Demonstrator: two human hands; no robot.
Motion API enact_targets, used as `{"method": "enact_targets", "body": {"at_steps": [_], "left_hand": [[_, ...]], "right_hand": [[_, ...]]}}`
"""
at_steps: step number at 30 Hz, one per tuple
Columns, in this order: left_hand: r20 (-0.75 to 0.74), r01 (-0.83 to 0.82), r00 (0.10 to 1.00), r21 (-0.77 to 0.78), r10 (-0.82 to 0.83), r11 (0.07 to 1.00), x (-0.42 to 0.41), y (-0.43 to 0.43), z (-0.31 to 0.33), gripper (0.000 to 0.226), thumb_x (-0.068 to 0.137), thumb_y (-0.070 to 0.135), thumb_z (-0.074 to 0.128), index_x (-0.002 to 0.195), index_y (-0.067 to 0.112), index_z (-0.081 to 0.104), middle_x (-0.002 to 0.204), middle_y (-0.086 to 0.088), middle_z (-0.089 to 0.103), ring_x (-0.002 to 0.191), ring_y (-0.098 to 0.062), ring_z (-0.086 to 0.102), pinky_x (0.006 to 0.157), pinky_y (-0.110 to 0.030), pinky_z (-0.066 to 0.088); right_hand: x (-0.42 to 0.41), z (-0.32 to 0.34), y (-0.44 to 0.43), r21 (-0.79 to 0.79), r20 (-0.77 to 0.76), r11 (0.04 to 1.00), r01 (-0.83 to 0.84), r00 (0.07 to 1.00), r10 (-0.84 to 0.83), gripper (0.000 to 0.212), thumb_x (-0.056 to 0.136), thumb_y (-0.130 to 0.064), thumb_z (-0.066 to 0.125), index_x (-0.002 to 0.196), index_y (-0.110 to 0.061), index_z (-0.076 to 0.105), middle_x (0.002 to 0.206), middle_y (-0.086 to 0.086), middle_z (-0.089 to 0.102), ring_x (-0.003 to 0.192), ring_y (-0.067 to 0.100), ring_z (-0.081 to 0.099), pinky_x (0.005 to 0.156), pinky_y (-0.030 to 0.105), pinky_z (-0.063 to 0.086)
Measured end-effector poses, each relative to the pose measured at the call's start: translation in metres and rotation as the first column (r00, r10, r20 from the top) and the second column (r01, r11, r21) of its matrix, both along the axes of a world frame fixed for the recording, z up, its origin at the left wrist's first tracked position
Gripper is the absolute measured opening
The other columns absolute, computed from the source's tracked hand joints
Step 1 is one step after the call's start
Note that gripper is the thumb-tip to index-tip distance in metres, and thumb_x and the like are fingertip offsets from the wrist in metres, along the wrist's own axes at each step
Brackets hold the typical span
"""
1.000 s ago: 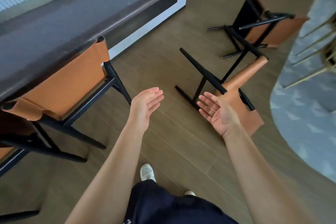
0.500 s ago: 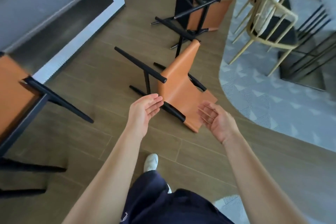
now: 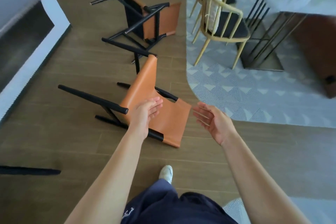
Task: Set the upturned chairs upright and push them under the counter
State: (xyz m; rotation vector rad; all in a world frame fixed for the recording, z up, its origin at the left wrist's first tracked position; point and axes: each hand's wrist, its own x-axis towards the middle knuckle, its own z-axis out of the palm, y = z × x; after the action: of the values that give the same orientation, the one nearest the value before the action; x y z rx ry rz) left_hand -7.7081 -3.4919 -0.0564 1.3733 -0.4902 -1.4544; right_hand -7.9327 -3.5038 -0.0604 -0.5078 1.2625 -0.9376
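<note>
Now both hands, left hand (image 3: 145, 114) and right hand (image 3: 211, 121), reach spread and empty toward the nearer tipped chair (image 3: 154, 107) on the floor, apparently about to grip and right it

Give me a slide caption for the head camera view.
Open hands reach toward nearer toppled chair; another lies beyond.

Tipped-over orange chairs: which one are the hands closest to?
The nearer orange chair, lying right in front of the person; the left hand overlaps it and the right hand is beside it. The farther orange chair lies beyond, out of reach.
</note>
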Motion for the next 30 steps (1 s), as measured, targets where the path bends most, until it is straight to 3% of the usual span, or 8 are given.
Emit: {"method": "enact_targets", "body": {"at_steps": [4, 9, 14, 18, 21, 25, 30], "left_hand": [[0.038, 0.083, 0.996, 0.008, -0.083, 0.997, -0.017, -0.060, 0.000, 0.021, 0.094, 0.009, 0.051, 0.106, 0.012, 0.068, 0.104, -0.003, 0.074, 0.100, -0.015, 0.069, 0.091, -0.032, 0.051], [0.042, 0.084, 0.995, 0.029, -0.085, 0.996, -0.034, -0.112, 0.001, 0.020, 0.094, 0.007, 0.052, 0.102, 0.011, 0.070, 0.098, -0.001, 0.076, 0.099, -0.016, 0.070, 0.094, -0.035, 0.050], [0.149, 0.040, 0.988, 0.042, -0.045, 0.998, -0.057, -0.158, 0.004, 0.018, 0.095, 0.010, 0.055, 0.105, 0.013, 0.070, 0.101, -0.001, 0.075, 0.099, -0.013, 0.069, 0.092, -0.031, 0.051], [0.225, 0.011, 0.974, 0.013, -0.013, 1.000, -0.086, -0.194, 0.008, 0.022, 0.096, 0.008, 0.050, 0.108, 0.013, 0.068, 0.108, -0.002, 0.072, 0.105, -0.014, 0.066, 0.096, -0.031, 0.049], [0.207, -0.110, 0.972, 0.004, 0.107, 0.994, -0.113, -0.223, 0.010, 0.024, 0.096, 0.005, 0.049, 0.112, 0.009, 0.067, 0.111, -0.005, 0.071, 0.106, -0.016, 0.066, 0.097, -0.031, 0.049], [0.159, -0.275, 0.950, 0.025, 0.268, 0.961, -0.152, -0.244, 0.011, 0.025, 0.097, 0.004, 0.046, 0.109, 0.011, 0.067, 0.112, -0.005, 0.070, 0.105, -0.015, 0.066, 0.092, -0.027, 0.050], [0.133, -0.399, 0.911, 0.049, 0.390, 0.916, -0.194, -0.247, 0.004, 0.026, 0.096, 0.006, 0.047, 0.111, 0.011, 0.067, 0.112, -0.004, 0.071, 0.105, -0.014, 0.067, 0.097, -0.030, 0.048]], "right_hand": [[-0.017, -0.005, -0.046, 0.000, -0.035, 0.999, 0.053, 0.998, -0.053, 0.023, 0.097, -0.020, 0.051, 0.099, -0.016, 0.074, 0.102, 0.005, 0.076, 0.096, 0.019, 0.072, 0.085, 0.035, 0.049], [-0.039, -0.008, -0.091, 0.023, -0.030, 0.995, 0.095, 0.995, -0.094, 0.023, 0.096, -0.020, 0.052, 0.099, -0.014, 0.074, 0.101, 0.007, 0.076, 0.094, 0.019, 0.072, 0.084, 0.034, 0.050], [-0.062, -0.007, -0.153, 0.032, -0.016, 0.996, 0.079, 0.997, -0.079, 0.021, 0.094, -0.019, 0.055, 0.102, -0.012, 0.073, 0.102, 0.009, 0.075, 0.096, 0.020, 0.072, 0.086, 0.034, 0.049], [-0.088, -0.004, -0.214, 0.038, -0.031, 0.999, -0.029, 0.999, 0.031, 0.022, 0.094, -0.019, 0.055, 0.105, -0.012, 0.073, 0.103, 0.009, 0.075, 0.096, 0.019, 0.072, 0.085, 0.032, 0.050], [-0.109, -0.001, -0.263, 0.045, -0.072, 0.984, -0.171, 0.982, 0.174, 0.022, 0.095, -0.021, 0.055, 0.105, -0.013, 0.072, 0.103, 0.007, 0.076, 0.095, 0.017, 0.072, 0.088, 0.033, 0.050], [-0.134, 0.009, -0.312, 0.043, -0.146, 0.938, -0.344, 0.927, 0.347, 0.022, 0.096, -0.024, 0.054, 0.103, -0.015, 0.073, 0.100, 0.005, 0.076, 0.099, 0.017, 0.071, 0.088, 0.034, 0.051], [-0.155, 0.012, -0.349, 0.049, -0.192, 0.865, -0.500, 0.845, 0.499, 0.022, 0.098, -0.025, 0.052, 0.104, -0.016, 0.072, 0.099, 0.003, 0.076, 0.097, 0.017, 0.072, 0.084, 0.033, 0.052]]}}
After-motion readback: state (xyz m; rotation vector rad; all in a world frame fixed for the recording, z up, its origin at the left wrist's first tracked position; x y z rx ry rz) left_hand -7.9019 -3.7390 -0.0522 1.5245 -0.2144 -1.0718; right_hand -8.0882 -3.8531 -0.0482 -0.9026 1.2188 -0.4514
